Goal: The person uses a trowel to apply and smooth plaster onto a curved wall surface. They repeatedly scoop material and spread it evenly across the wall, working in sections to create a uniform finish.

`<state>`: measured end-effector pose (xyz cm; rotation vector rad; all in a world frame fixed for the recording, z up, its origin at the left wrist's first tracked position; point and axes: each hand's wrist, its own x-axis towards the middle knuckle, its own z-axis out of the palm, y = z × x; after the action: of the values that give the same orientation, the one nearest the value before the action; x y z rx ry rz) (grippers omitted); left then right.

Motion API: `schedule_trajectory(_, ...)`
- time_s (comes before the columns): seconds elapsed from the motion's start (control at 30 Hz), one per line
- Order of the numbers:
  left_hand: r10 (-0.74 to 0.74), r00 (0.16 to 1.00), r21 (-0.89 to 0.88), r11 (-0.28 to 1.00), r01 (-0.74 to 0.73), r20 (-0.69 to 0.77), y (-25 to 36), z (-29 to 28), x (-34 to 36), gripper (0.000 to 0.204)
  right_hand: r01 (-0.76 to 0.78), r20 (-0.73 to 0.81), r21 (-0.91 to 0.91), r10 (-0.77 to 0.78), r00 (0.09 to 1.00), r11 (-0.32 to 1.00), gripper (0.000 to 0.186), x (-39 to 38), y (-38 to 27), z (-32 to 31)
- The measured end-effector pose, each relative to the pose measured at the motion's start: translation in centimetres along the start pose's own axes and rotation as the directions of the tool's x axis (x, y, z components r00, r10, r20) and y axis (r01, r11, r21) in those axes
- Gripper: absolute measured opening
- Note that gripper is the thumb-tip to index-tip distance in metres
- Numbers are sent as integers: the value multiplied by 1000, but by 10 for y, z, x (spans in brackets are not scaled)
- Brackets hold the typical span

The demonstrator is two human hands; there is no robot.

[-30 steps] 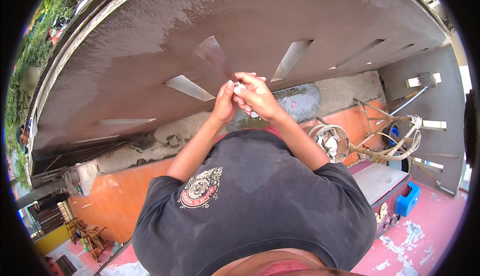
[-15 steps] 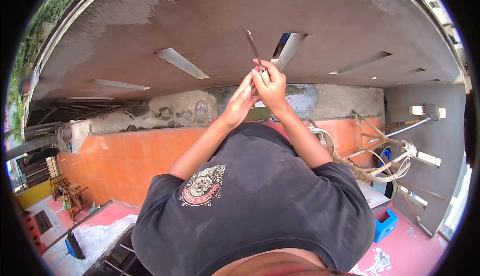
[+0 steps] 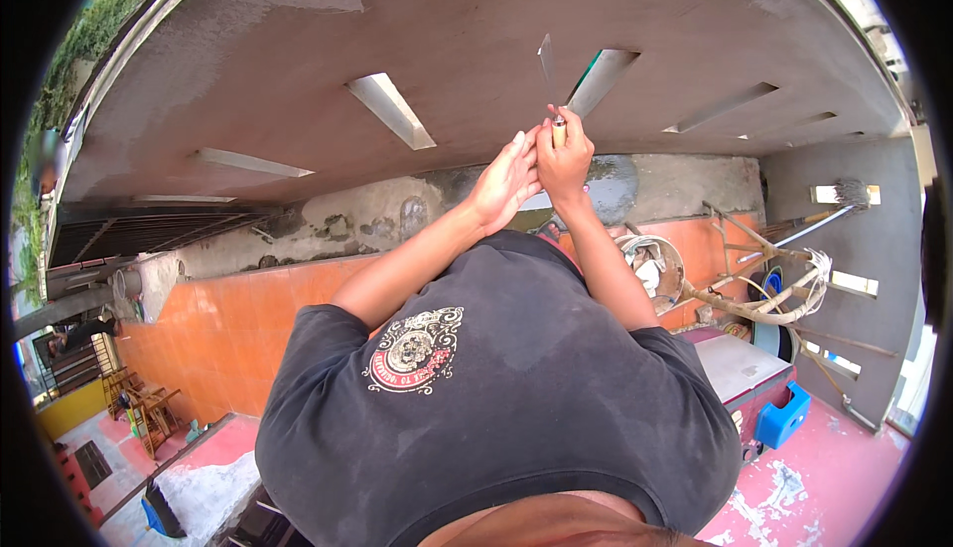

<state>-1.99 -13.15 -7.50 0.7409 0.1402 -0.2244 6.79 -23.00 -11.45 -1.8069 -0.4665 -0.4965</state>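
My right hand (image 3: 564, 164) is closed round the pale wooden handle (image 3: 560, 131) of a tool with a thin, flat metal blade (image 3: 545, 57), which points up toward the grey plastered wall (image 3: 675, 21). My left hand (image 3: 501, 182) is just left of it, fingers extended and palm partly upturned, its fingertips at or very near the right hand; whether they touch is unclear. Several narrow slot openings (image 3: 387, 108) pierce the wall around the blade. My forearms rise from either side of my dark T-shirt.
Below the wall runs a stained concrete strip (image 3: 347, 229) beside orange tiles (image 3: 223, 334). At right are a bucket with white rags (image 3: 647, 271), a frame of poles (image 3: 754, 244), a box with a grey lid (image 3: 730, 363) and blue plastic piece (image 3: 779, 418). Wooden chairs (image 3: 149, 403) are at lower left.
Both hands have shifted up and right with the tool. The blade has turned from broad side to narrower. My left hand has loosened from the clasp and spread its fingers.
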Motion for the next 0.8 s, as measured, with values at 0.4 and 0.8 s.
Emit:
schedule_trajectory(0.4,106,937,-183,967,-175,-333,6,-97,-68,49,120,269,66,-134,954,991,23,-92,-72,86)
schedule_trajectory(0.8,174,955,282,954,-103,-240,69,-105,-101,53,-358,594,254,147,791,899,42,-39,-50,67)
